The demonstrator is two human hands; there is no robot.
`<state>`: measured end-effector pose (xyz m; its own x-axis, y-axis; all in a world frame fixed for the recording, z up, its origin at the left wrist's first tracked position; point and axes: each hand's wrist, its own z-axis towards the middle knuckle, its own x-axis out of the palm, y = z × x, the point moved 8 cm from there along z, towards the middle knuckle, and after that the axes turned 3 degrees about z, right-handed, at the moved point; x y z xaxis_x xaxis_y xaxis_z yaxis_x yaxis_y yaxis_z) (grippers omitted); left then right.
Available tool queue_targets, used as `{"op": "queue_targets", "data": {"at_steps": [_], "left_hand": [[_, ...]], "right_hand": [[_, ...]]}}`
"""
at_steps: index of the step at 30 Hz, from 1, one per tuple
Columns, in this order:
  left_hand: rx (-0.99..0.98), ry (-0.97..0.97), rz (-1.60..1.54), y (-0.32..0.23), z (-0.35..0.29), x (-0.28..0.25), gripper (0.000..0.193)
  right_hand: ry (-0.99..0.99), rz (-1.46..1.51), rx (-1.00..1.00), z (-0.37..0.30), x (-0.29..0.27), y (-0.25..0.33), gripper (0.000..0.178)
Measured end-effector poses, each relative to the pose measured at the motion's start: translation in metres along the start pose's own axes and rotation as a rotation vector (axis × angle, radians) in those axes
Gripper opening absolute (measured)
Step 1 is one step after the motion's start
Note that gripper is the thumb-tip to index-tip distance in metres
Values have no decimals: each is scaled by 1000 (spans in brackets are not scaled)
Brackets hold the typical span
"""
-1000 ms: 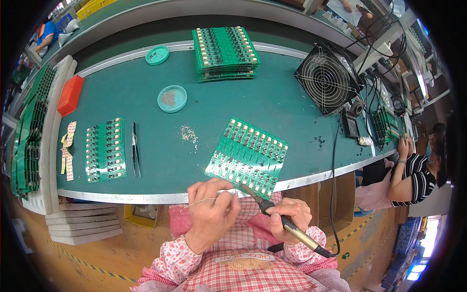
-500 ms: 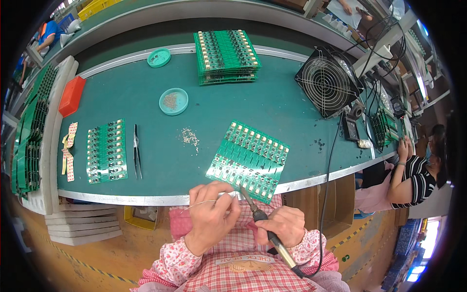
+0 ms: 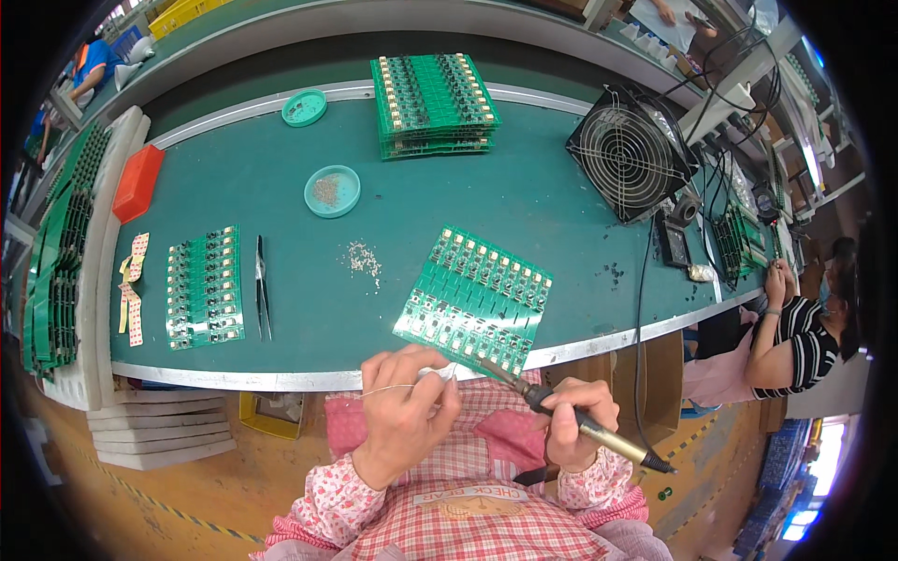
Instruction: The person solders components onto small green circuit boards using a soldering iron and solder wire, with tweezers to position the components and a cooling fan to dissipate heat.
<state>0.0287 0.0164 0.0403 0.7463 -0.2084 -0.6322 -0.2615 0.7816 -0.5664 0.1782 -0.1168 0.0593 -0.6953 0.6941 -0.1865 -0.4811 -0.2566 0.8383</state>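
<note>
A green circuit board [image 3: 477,297] lies tilted on the green mat, its near corner past the table's front edge. My right hand [image 3: 582,421] grips a soldering iron [image 3: 599,432], whose tip reaches the board's near edge. My left hand [image 3: 408,404] is pinched around a thin solder wire [image 3: 382,389], close to the board's near left side; something whitish also shows between its fingers. Left of these lie black tweezers [image 3: 262,290] and a second circuit board [image 3: 204,290]. A little pile of small pale parts [image 3: 361,262] sits between the tweezers and the nearer board.
At the back stands a stack of circuit boards [image 3: 438,103], with two turquoise dishes [image 3: 348,204] to its left. A black fan [image 3: 629,154] stands at the right, its cable near my right hand. A red box [image 3: 138,184] and racked boards line the left side. A co-worker [image 3: 795,346] sits far right.
My right hand has moved right and up, and the soldering iron now lies flatter, its rear end swung out to the right. My left hand has barely moved.
</note>
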Motion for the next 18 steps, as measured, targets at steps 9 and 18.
{"op": "queue_targets", "data": {"at_steps": [9, 18], "left_hand": [[-7, 51, -8, -8, 1, 6, 11], [-7, 40, 43, -8, 1, 9, 13]], "right_hand": [[64, -68, -144, -3, 5, 11, 15], [148, -124, -250, -7, 11, 14, 19]]}}
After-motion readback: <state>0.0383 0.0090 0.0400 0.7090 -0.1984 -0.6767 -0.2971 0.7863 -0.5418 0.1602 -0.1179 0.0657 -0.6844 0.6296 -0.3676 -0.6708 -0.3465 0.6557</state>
